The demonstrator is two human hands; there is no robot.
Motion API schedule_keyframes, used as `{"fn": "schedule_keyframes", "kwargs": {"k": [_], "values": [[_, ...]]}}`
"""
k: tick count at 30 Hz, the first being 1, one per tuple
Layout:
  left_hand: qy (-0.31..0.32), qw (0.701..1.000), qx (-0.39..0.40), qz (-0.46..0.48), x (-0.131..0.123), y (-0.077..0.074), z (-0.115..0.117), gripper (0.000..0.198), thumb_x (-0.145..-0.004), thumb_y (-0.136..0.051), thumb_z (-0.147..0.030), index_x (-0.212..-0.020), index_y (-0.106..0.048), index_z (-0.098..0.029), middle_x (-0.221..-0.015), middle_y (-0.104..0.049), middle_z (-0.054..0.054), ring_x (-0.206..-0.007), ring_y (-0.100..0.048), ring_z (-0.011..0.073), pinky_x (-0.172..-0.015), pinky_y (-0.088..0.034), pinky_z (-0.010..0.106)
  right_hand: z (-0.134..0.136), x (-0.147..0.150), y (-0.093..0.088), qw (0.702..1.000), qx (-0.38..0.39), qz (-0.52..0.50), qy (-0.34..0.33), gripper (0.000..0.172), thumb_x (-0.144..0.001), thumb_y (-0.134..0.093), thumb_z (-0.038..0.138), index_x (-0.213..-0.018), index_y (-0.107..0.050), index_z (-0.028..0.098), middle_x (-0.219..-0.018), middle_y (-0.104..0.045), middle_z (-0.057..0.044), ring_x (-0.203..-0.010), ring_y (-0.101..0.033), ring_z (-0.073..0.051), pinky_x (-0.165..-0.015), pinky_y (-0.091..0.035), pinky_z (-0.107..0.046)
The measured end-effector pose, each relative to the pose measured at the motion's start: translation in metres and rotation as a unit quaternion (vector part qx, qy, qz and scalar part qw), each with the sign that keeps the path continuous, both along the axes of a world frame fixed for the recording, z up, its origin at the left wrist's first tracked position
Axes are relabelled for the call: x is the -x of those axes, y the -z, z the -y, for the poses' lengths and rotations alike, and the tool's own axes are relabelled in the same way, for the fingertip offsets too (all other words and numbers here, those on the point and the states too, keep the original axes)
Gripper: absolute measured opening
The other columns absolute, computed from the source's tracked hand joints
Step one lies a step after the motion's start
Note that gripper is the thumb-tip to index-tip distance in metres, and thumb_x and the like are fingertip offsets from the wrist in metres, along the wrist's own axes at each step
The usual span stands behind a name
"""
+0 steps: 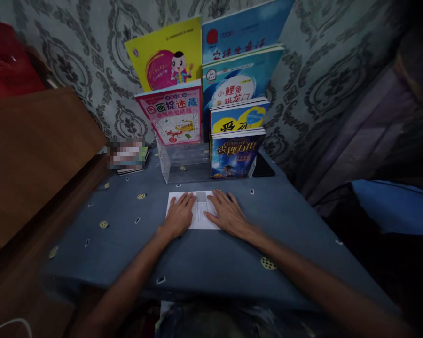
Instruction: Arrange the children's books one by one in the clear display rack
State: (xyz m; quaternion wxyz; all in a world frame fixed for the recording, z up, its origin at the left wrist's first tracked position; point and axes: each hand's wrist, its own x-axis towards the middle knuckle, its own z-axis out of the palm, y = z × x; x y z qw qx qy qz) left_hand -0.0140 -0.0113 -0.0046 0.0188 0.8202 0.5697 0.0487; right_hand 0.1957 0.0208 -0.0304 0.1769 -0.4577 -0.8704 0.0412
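A white sheet of paper (pixel 205 224) lies flat on the blue-grey patterned tablecloth (pixel 127 244), with a greyish strip and faint print in its middle. My left hand (pixel 179 213) rests palm down on the paper's left part, its fingers stretched forward. On the right part lies my right hand (pixel 228 212), palm down with fingers spread and the thumb pointing toward the middle strip. Both hands press flat and hold nothing between their fingers. Parts of the paper are hidden under them.
Behind the paper, a clear stand (pixel 183 171) holds upright books, including a pink one (pixel 176 115) and a dark blue one (pixel 234 155). A small book stack (pixel 132 159) lies back left. A dark flat object (pixel 263 166) sits right of the stand.
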Motion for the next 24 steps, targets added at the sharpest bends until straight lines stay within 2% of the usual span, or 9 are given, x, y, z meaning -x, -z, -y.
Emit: {"fn": "schedule_keyframes", "kwargs": {"k": [3,6,9,12,15,17,21,24], "values": [[0.049,0.998,0.034,-0.001,-0.006,-0.007,-0.001,0.067,-0.088,-0.033,-0.002,-0.153,-0.037,-0.020,-0.162,-0.038,0.012,-0.152,-0.028,0.0224,-0.121,-0.024,0.059,-0.001,0.002,0.003,1.000,-0.004,-0.002,-0.002,0.053,-0.096,-0.048,0.046,-0.138,-0.055,0.014,-0.150,-0.050,-0.023,-0.143,-0.041,-0.037,-0.115,-0.030,-0.059],[0.051,0.998,0.040,-0.001,-0.010,-0.010,-0.001,0.068,-0.088,-0.032,-0.002,-0.153,-0.038,-0.020,-0.162,-0.038,0.011,-0.152,-0.030,0.0219,-0.121,-0.024,0.059,-0.001,0.002,0.003,1.000,-0.012,0.002,-0.007,0.052,-0.097,-0.047,0.045,-0.138,-0.055,0.014,-0.149,-0.051,-0.023,-0.143,-0.041,-0.037,-0.114,-0.031,-0.058],[0.006,1.000,0.026,-0.016,-0.008,-0.013,0.001,0.060,-0.092,-0.034,-0.007,-0.151,-0.040,-0.018,-0.161,-0.039,0.013,-0.150,-0.034,0.0242,-0.121,-0.027,0.057,0.001,0.002,-0.001,1.000,-0.015,0.015,0.000,0.051,-0.097,-0.048,0.046,-0.136,-0.056,0.013,-0.149,-0.052,-0.023,-0.142,-0.043,-0.037,-0.114,-0.032,-0.058],[-0.060,0.998,0.018,-0.029,0.001,-0.017,0.005,0.049,-0.100,-0.038,-0.022,-0.149,-0.042,-0.015,-0.159,-0.041,0.016,-0.148,-0.036,0.0277,-0.118,-0.031,0.057,0.003,0.003,-0.006,1.000,-0.005,0.013,0.004,0.051,-0.098,-0.049,0.045,-0.135,-0.057,0.012,-0.148,-0.051,-0.024,-0.142,-0.042,-0.038,-0.115,-0.031,-0.059],[-0.105,0.994,0.014,-0.033,0.015,-0.019,0.007,0.053,-0.103,-0.041,-0.041,-0.148,-0.043,-0.013,-0.158,-0.041,0.019,-0.148,-0.037,0.0316,-0.115,-0.034,0.057,0.004,0.004,-0.009,1.000,0.010,0.015,0.005,0.052,-0.098,-0.049,0.046,-0.136,-0.057,0.011,-0.150,-0.049,-0.024,-0.144,-0.040,-0.038,-0.116,-0.030,-0.059],[-0.106,0.994,0.017,-0.034,0.027,-0.020,0.005,0.055,-0.102,-0.041,-0.045,-0.148,-0.043,-0.014,-0.159,-0.039,0.019,-0.147,-0.038,0.0318,-0.114,-0.035,0.057,0.004,0.004,-0.010,0.999,0.019,0.025,0.007,0.053,-0.098,-0.049,0.046,-0.138,-0.056,0.010,-0.151,-0.048,-0.024,-0.145,-0.039,-0.038,-0.116,-0.029,-0.059],[-0.063,0.997,0.047,-0.010,0.055,-0.021,-0.002,0.047,-0.103,-0.037,-0.029,-0.148,-0.044,-0.019,-0.160,-0.041,0.012,-0.147,-0.040,0.0256,-0.115,-0.036,0.052,0.004,0.005,-0.011,0.999,0.030,0.034,0.009,0.054,-0.099,-0.048,0.044,-0.139,-0.054,0.009,-0.153,-0.046,-0.024,-0.146,-0.038,-0.038,-0.117,-0.028,-0.059],[-0.025,0.996,0.061,0.065,0.079,-0.022,-0.004,0.047,-0.100,-0.033,-0.020,-0.144,-0.051,-0.020,-0.155,-0.049,0.008,-0.143,-0.046,0.0215,-0.116,-0.038,0.046,0.003,0.005,-0.010,0.999,0.030,0.033,0.013,0.054,-0.098,-0.048,0.045,-0.140,-0.054,0.011,-0.153,-0.046,-0.023,-0.145,-0.039,-0.038,-0.118,-0.028,-0.057]]}}
